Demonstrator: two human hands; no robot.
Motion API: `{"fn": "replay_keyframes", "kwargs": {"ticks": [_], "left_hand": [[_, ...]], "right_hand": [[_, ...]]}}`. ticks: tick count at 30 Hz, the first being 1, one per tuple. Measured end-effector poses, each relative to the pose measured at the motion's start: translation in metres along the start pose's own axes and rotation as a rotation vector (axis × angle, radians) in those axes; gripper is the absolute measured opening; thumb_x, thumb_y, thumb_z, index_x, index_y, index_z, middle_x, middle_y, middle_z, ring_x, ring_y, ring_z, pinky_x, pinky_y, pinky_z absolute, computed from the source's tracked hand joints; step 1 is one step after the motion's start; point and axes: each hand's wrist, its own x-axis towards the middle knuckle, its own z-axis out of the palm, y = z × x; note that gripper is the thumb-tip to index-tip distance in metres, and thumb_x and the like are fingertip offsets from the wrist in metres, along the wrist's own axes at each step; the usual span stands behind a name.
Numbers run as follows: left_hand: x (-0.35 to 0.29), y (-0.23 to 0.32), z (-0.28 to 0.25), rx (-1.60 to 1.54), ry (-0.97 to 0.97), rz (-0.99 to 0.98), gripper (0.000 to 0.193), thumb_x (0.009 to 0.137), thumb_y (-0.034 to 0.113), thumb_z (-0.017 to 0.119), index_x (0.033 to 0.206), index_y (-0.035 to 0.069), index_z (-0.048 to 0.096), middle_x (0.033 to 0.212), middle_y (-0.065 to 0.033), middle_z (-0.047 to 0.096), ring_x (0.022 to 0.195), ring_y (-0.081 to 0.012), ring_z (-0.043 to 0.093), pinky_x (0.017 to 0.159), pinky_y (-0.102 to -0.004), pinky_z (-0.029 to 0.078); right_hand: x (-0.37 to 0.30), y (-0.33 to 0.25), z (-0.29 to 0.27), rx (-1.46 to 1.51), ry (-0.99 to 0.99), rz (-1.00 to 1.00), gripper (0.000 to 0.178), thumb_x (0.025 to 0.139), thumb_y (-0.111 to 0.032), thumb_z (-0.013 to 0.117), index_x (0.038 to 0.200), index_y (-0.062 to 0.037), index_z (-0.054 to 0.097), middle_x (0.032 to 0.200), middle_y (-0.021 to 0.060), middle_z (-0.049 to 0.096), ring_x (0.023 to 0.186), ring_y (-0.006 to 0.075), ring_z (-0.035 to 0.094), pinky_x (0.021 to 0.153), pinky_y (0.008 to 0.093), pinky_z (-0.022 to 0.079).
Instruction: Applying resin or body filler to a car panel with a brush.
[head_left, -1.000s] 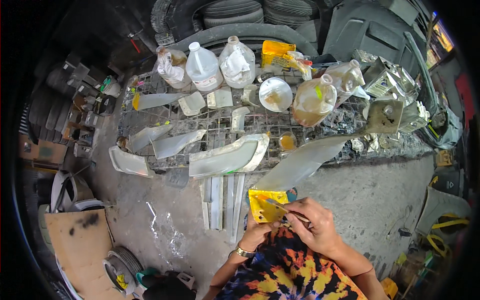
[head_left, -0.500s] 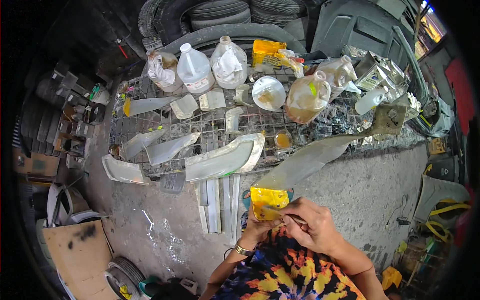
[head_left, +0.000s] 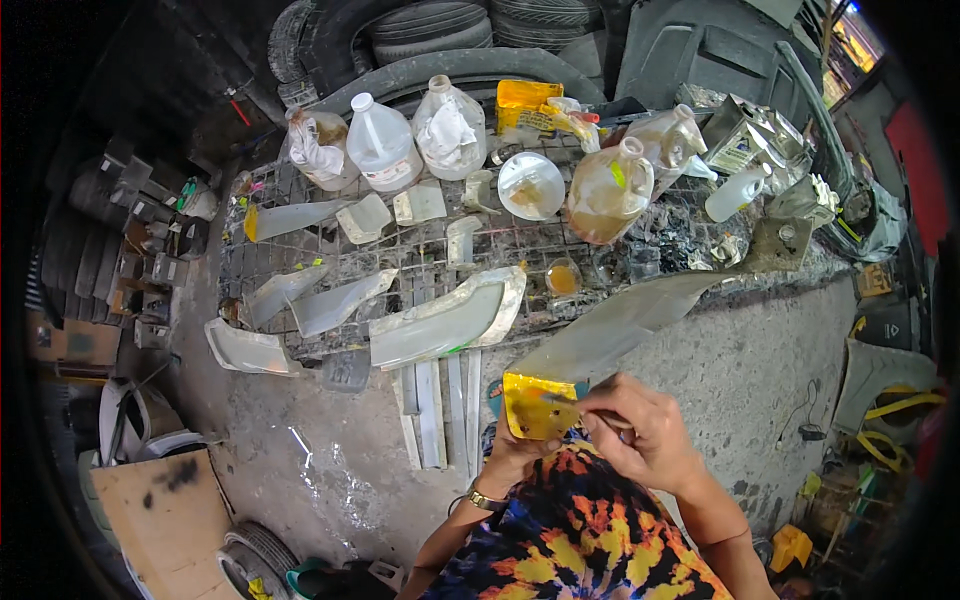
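The right hand [head_left: 640, 430] pinches a small brush [head_left: 566, 400] between thumb and fingers, its tip over the yellow end [head_left: 535, 420] of a long grey panel [head_left: 620, 325]. The left hand [head_left: 515, 456] grips that same end from below — its fingers are mostly hidden. The panel slants up and right, away from the body toward the cluttered table [head_left: 410, 255]. Near the table's front edge sit a curved pale piece [head_left: 440, 322] and a cup of amber liquid [head_left: 563, 278] — farther back, a white bowl [head_left: 531, 186] and several plastic jugs [head_left: 382, 152].
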Motion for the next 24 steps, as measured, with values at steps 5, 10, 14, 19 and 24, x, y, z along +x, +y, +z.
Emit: {"fn": "replay_keyframes", "kwargs": {"ticks": [5,10,14,19,24], "left_hand": [[-0.001,0.009,0.009,-0.005,-0.001,-0.012,0.075,0.07,-0.009,0.073,0.135,0.009,0.04,0.126,-0.006,0.054,0.116,-0.0192,0.054,0.099,-0.0346,0.045],[-0.004,0.011,0.0,0.08,0.01,-0.03,0.072,0.072,-0.009,0.072,0.134,0.009,0.041,0.125,-0.006,0.055,0.114,-0.0189,0.055,0.098,-0.0341,0.044],[-0.005,0.011,0.006,0.042,0.016,-0.011,0.075,0.072,-0.01,0.071,0.135,0.011,0.039,0.126,-0.0045,0.053,0.114,-0.0183,0.054,0.098,-0.0332,0.044],[-0.007,0.007,0.005,0.023,-0.001,-0.087,0.081,0.07,-0.011,0.073,0.137,0.015,0.035,0.128,-0.0011,0.05,0.115,-0.0153,0.053,0.098,-0.0315,0.045],[-0.004,0.008,0.008,0.031,-0.021,-0.043,0.083,0.069,-0.009,0.075,0.138,0.014,0.035,0.127,-0.0016,0.051,0.116,-0.0152,0.052,0.099,-0.0319,0.044]], "right_hand": [[0.003,0.007,0.004,-0.095,0.001,-0.027,0.02,0.08,-0.005,0.064,0.1,-0.0046,0.061,0.082,0.0085,0.057,0.062,0.0252,0.061,0.054,0.0335,0.05],[0.001,0.005,-0.007,-0.264,-0.08,-0.207,0.027,0.077,-0.006,0.065,0.102,-0.0046,0.057,0.093,0.0083,0.056,0.07,0.0271,0.062,0.055,0.0356,0.052],[0.008,-0.001,-0.007,-0.401,-0.259,-0.219,0.023,0.079,-0.008,0.063,0.098,-0.0022,0.053,0.091,0.0107,0.053,0.076,0.0297,0.063,0.058,0.0382,0.053],[0.028,0.0,0.006,-0.384,-0.367,-0.215,0.02,0.081,-0.009,0.06,0.097,-0.0007,0.051,0.089,0.013,0.053,0.076,0.0322,0.063,0.059,0.0393,0.052],[0.037,0.008,0.02,-0.183,-0.141,-0.318,0.022,0.081,-0.009,0.063,0.1,-0.0022,0.056,0.09,0.0118,0.057,0.07,0.0325,0.061,0.057,0.0387,0.051]]}}
